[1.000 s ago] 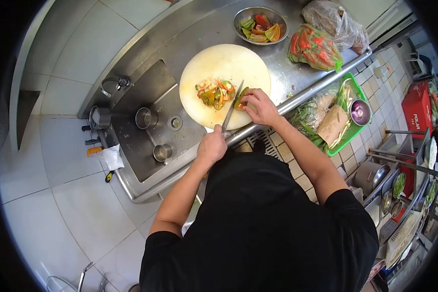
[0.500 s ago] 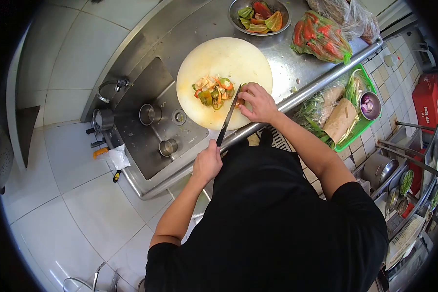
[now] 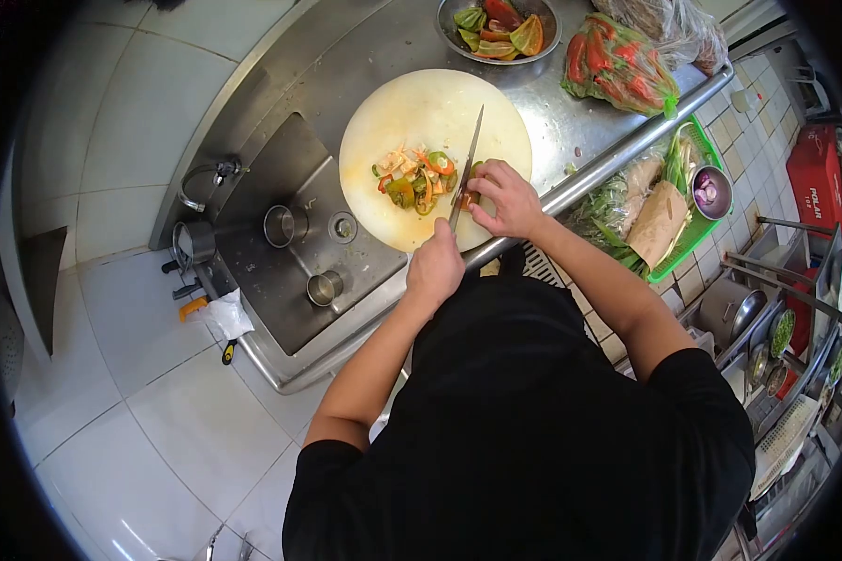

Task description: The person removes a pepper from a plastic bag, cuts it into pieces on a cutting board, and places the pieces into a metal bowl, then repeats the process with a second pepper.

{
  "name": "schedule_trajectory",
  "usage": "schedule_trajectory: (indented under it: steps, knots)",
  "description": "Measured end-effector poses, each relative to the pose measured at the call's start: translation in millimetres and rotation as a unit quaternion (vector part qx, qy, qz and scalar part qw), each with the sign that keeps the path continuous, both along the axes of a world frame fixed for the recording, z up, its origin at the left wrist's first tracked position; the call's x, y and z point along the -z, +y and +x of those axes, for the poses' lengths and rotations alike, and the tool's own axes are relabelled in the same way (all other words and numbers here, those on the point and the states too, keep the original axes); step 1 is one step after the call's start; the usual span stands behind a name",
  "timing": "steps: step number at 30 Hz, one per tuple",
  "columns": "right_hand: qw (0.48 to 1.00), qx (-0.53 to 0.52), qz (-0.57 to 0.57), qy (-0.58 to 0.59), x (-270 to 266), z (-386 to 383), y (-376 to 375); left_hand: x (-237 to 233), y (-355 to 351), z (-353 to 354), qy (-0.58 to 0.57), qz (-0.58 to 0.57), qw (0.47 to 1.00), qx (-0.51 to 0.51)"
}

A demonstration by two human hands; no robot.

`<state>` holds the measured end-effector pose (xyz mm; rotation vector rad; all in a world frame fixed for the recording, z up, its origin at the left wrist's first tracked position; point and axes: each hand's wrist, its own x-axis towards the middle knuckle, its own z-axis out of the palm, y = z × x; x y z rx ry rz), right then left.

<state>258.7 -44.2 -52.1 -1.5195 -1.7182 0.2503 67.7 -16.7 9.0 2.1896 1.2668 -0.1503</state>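
My left hand [image 3: 437, 268] is closed around the handle of a long knife [image 3: 471, 157] at the near edge of the round white cutting board [image 3: 430, 103]. The blade points away from me across the board. My right hand [image 3: 509, 202] is closed, its fingertips pressing a piece of bell pepper [image 3: 470, 199] onto the board just right of the blade. The fingers partly hide that piece. Left of the knife lies a loose pile of cut red, green and orange pepper [image 3: 413, 182].
A metal bowl [image 3: 446, 37] of pepper pieces and a plastic bag of red peppers [image 3: 617, 65] stand on the steel counter. At left is a sink [image 3: 295, 159] with small metal cups. A green crate [image 3: 688, 257] of vegetables sits below the counter's right edge.
My left hand has moved away from me and to the right, carrying the knife; its tip now reaches farther over the board. My right hand has shifted slightly right, still on the pepper.
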Motion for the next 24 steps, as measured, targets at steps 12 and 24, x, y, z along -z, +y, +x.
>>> schedule_trajectory:
  steps: [12, 24]
  knots:
    - [1.0, 0.017, 0.018, -0.015, -2.0, -0.4, 0.7, -25.4, -17.6, -62.1, 0.071, -0.074, 0.994, 0.037]
    - [1.0, 0.017, 0.021, -0.014, -1.2, 0.0, 0.1, 0.2, 11.8, -5.0, 0.042, -0.035, 0.998, 0.039]
